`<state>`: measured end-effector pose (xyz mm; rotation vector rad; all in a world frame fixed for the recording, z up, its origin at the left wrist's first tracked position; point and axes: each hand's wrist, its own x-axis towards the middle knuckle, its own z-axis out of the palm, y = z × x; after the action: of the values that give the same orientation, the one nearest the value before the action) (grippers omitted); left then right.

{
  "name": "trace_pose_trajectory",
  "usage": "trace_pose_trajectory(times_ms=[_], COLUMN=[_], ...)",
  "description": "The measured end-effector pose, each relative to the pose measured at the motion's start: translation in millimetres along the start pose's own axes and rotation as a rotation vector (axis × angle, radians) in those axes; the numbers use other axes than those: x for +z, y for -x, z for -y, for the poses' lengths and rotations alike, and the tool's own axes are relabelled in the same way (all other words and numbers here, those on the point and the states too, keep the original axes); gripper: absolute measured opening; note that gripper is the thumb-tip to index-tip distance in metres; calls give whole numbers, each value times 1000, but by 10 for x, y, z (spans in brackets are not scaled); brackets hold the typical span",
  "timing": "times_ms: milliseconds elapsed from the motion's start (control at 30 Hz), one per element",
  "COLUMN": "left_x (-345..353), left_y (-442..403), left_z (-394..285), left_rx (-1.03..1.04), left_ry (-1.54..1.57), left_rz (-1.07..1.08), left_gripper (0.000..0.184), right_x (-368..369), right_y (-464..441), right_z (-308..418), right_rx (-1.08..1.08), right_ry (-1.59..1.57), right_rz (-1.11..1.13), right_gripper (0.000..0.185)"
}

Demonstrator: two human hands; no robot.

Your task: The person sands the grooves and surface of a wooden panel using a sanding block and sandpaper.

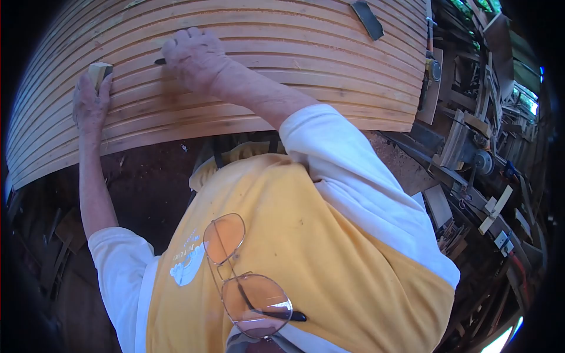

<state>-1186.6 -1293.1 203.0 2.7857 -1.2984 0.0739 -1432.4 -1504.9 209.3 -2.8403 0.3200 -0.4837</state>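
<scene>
The pale wooden block [99,72] is in the left hand [90,109], grasped between fingers and thumb — likely light, stiff and not fragile, best taken by its sides. The right hand [193,57] is clenched round a dark-tipped piece [160,61], too hidden to identify. Beneath both hands spread long, reddish-brown wooden slats [259,96], ridged and grooved — probably rigid, heavy together, best held by their outer edges. Well right of the right hand lies a dark, flat strip [367,22].
</scene>
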Motion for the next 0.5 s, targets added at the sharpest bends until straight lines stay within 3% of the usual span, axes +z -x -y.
trace_pose_trajectory(times_ms=[67, 133, 167, 267, 333, 367, 400, 500], left_x=[28, 12, -5, -67, -48, -9, 42, 84], left_y=[53, 56, 65, 103, 84, 53, 68, 50], left_z=[-41, -126, -227, -654, -1019, -1101, -1113, -1072], left_rx=[-36, -101, -140, -192, -144, -154, -162, -161], left_ry=[22, 57, 39, -2, 0, -10, -15, -37], left_rz=[3, -8, 31, 109, 85, 64, 52, 31], left_gripper=[56, 58, 59, 63, 64, 65, 65, 67], right_x=[-365, -875, -1202, -1887, -2041, -1828, -1673, -1029], right_y=[513, 1257, 1634, 2396, 2478, 2395, 2209, 1527], right_z=[-554, -1393, -1716, -2485, -2571, -2494, -2306, -1725], right_rx=[18, 15, 108, 113, 167, 88, 144, -4], right_ry=[17, 21, 89, 185, 231, 110, 117, 16], right_rz=[123, 96, 136, 178, 257, 114, 212, 88], right_gripper=[17, 29, 28, 27, 27, 27, 28, 34])
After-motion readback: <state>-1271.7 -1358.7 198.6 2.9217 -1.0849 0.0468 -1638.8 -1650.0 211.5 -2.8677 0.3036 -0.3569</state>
